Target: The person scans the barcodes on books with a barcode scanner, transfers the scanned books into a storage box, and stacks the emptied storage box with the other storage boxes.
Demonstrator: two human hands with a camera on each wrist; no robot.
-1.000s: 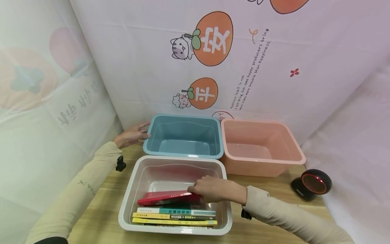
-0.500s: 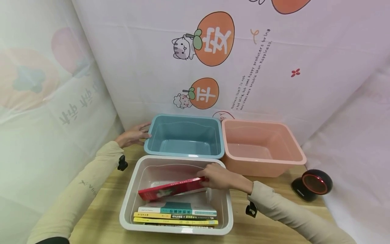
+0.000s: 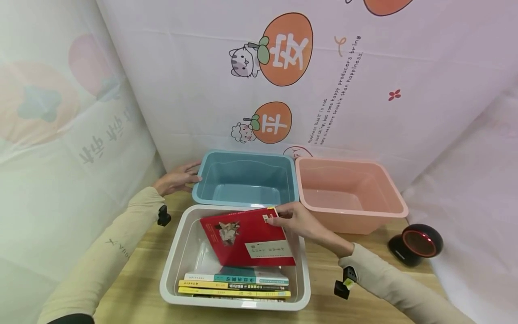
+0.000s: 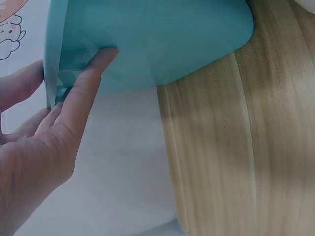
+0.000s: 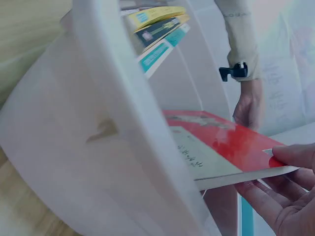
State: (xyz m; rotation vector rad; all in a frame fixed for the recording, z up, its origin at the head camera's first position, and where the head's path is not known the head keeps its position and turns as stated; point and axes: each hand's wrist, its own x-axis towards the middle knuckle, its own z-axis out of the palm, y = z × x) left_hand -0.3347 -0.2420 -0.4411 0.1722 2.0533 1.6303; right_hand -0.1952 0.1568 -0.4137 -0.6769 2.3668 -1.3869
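My right hand [image 3: 299,221] pinches a red book [image 3: 252,236] at its upper right corner, thumb on the cover and fingers beneath. The book is tilted, its cover facing up, inside the light grey bin [image 3: 170,270]. In the right wrist view the thumb [image 5: 295,156] presses the red cover. My left hand [image 3: 176,179] holds the left rim of the blue bin [image 3: 245,177]; in the left wrist view its fingers [image 4: 83,91] lie straight along the bin's outer wall below the rim. Several books [image 3: 234,288] stand spine up at the grey bin's near side.
A pink bin [image 3: 352,211] stands right of the blue one, both behind the grey bin. A small black round device [image 3: 421,243] sits on the wooden table [image 3: 328,288] at the right. White printed cloth [image 3: 344,90] walls the back and sides.
My right hand has lifted the red book up and away from the other books, turning its cover into view. My left hand has stayed at the blue bin's rim.
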